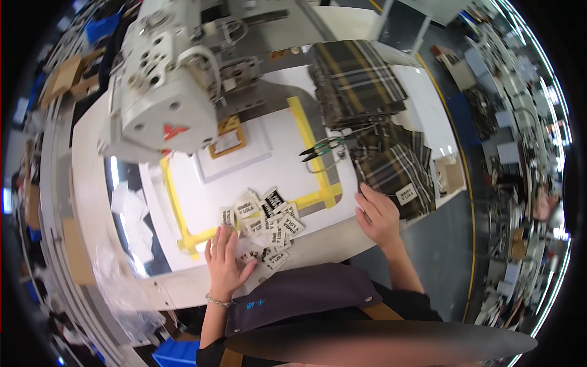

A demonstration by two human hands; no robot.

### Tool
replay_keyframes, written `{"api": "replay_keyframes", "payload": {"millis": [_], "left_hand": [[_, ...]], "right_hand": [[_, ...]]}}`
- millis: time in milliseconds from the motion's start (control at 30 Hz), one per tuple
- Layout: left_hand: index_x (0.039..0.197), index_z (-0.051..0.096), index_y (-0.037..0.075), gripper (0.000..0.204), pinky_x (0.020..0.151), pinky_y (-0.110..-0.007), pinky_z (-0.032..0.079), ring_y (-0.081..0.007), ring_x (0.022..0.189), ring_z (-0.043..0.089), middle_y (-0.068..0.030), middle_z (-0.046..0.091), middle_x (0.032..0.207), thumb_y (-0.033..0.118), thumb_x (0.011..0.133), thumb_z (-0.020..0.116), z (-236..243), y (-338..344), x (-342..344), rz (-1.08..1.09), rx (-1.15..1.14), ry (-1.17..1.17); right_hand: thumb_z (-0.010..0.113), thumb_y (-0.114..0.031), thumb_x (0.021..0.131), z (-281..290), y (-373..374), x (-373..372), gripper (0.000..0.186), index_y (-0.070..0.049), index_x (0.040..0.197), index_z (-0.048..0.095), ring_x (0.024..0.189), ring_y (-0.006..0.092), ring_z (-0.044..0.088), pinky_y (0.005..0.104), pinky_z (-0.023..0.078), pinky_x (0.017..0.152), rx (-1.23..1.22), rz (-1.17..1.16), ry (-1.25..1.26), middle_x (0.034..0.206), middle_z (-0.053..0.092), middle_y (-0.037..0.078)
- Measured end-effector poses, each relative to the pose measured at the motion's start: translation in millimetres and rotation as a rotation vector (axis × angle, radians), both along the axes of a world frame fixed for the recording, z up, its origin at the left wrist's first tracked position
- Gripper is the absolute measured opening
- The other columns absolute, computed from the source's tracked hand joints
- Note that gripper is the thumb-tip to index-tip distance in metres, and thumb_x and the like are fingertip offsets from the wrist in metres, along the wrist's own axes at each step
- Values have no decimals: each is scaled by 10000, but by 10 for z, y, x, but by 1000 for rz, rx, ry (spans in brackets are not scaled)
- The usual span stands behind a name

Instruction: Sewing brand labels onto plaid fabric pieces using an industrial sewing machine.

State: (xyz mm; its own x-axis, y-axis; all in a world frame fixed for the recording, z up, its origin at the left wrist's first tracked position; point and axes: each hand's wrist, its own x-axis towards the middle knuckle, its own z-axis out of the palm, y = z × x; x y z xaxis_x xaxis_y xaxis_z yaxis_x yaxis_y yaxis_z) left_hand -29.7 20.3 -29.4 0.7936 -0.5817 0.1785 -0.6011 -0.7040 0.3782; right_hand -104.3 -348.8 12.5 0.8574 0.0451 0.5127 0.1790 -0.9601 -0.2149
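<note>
My left hand (pixel 225 264) lies palm-down with fingers stretched out, its fingertips against a small white woven label (pixel 227 216). Beside it spreads a loose heap of white and black labels (pixel 269 223). On the right, my right hand (pixel 380 219) is at the near left edge of a dark plaid fabric piece (pixel 388 171), thumb and fingers apart; whether it touches the cloth is hard to tell. A white label (pixel 406 194) sits on that piece. Green-handled thread snips (pixel 321 148) lie left of the fabric.
A large white sewing machine (pixel 165 92) stands at the far left, with an orange-yellow frame (pixel 227 140) under its head. Yellow tape (pixel 309 137) borders the white work surface. Behind lies a stack of folded plaid fabric (pixel 358 79). An open box (pixel 450 174) hangs at the table's right edge.
</note>
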Motion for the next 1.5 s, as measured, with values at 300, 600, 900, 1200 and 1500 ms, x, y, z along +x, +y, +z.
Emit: {"api": "replay_keyframes", "payload": {"millis": [300,600,900,1200,1500], "left_hand": [[1447,290,71,1001,1112,-613,100,-435,1417,232,-278,247,1506,536,712,785,-414,74,-648,111,-56,14],[1381,507,207,701,1130,-526,190,-291,1393,361,-158,364,1504,256,728,756,-221,-365,-201,88,-19,-42],[1276,588,187,568,1048,-458,386,-245,1293,491,-86,495,1409,154,727,732,-122,-270,24,-228,-4,-90],[1090,661,138,370,927,-393,450,-222,1131,586,-64,614,1217,282,760,748,641,-321,482,-444,-141,-154],[944,657,66,208,833,-366,478,-241,908,617,-55,643,925,77,745,718,1433,-2074,1386,-609,-187,-406]], "right_hand": [[745,-189,735,-695,1035,-539,390,-138,1116,679,1014,191,600,358,448,862,32,288,173,1223,623,59],[708,-190,774,-606,1186,-68,365,-95,1123,664,1049,210,572,368,434,903,84,522,323,1139,617,36],[726,-138,766,-415,1204,60,250,-65,1001,683,852,177,629,305,496,723,178,627,271,1020,653,36],[746,-33,718,472,-20,866,158,-81,848,669,735,238,643,340,491,654,65,78,-237,817,664,42],[727,-126,785,476,-1100,1307,166,-62,933,688,946,267,635,367,493,831,88,-86,-218,1029,680,76]]}}
